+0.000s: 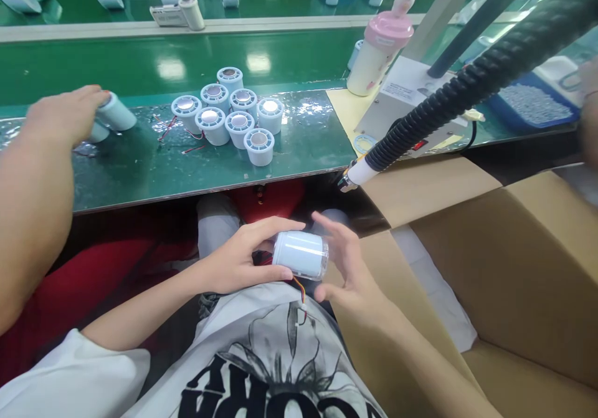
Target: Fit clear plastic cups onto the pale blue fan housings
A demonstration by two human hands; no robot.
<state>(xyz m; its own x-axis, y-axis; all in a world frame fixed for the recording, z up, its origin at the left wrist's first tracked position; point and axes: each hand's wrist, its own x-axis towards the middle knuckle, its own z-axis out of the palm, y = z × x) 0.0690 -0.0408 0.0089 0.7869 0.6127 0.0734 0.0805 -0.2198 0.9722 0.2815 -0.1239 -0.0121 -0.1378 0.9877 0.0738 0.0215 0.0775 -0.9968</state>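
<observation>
White cylinder housing (301,254) sits pinched over the lap between the left hand (243,256) and right hand (348,262), below the table (140,169) edge, and its dangling wires (300,290) could probably snag, or the light fingertip grasp could slip.

Left hand (243,259) and right hand (348,262) hold a white cylinder (301,255) with wires over the lap, below the green counter (140,169).

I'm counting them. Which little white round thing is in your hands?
The white plastic cylinder with coloured wires, held sideways between both hands over the lap; the others stand on the green bench.
</observation>
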